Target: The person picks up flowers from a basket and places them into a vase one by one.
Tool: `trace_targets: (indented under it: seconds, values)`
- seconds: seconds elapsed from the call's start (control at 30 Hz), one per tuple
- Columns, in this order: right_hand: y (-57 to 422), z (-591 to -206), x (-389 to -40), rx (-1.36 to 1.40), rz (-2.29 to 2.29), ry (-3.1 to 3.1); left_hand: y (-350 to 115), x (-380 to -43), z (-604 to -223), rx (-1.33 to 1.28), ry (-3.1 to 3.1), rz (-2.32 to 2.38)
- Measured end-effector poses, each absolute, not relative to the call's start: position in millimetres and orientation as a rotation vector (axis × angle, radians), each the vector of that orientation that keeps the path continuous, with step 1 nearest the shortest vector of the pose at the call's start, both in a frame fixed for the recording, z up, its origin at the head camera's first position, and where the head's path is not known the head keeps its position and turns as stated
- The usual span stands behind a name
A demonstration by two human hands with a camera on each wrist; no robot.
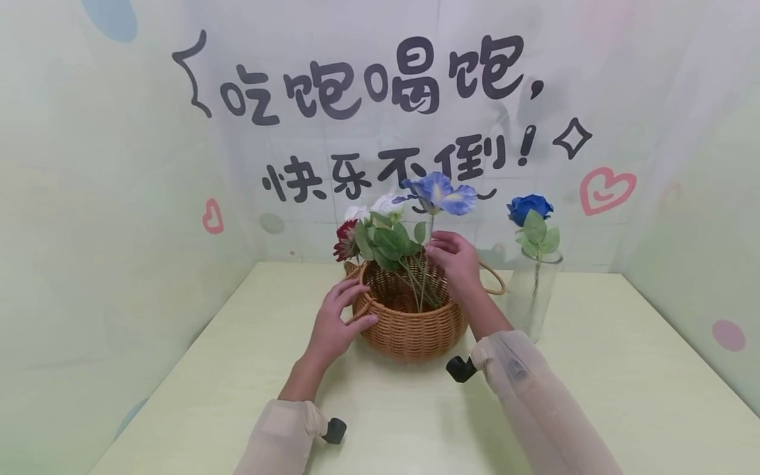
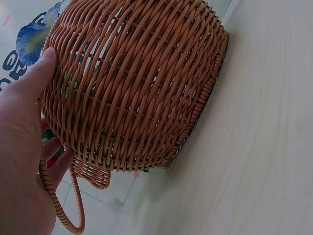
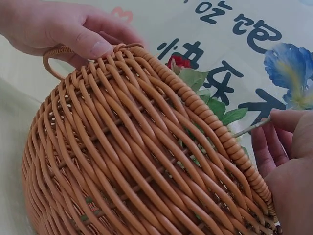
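Note:
A brown wicker basket with side handles stands on the table. My left hand holds its left side by the rim, thumb on the outer weave and a looped handle by the fingers in the left wrist view. With thumb and fingers, my right hand pinches the stem of a blue iris above the basket's right side. The stem's lower end reaches inside the basket. White flowers, a dark red flower and green leaves lean at the basket's back left.
To the right of the basket stands a clear glass vase holding a blue rose with green leaves. The pale table is bounded by a back wall with dark lettering and by side walls.

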State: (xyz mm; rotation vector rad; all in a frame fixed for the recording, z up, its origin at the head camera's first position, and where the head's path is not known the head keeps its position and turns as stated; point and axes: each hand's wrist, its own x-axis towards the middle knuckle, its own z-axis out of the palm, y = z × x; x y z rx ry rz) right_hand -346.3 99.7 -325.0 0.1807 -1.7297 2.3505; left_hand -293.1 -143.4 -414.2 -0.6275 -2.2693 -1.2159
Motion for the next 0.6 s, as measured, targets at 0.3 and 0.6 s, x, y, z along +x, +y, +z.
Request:
trace_targets:
  seconds: [0.3, 0.6]
  values:
    - [101, -319, -344, 0.123, 2.346, -1.677, -144, -295, -416, -0.634, -2.249, -1.252]
    - [114, -308, -338, 0.126, 2.346, -1.527, -145, -295, -417, -0.63, -2.26, -1.255]
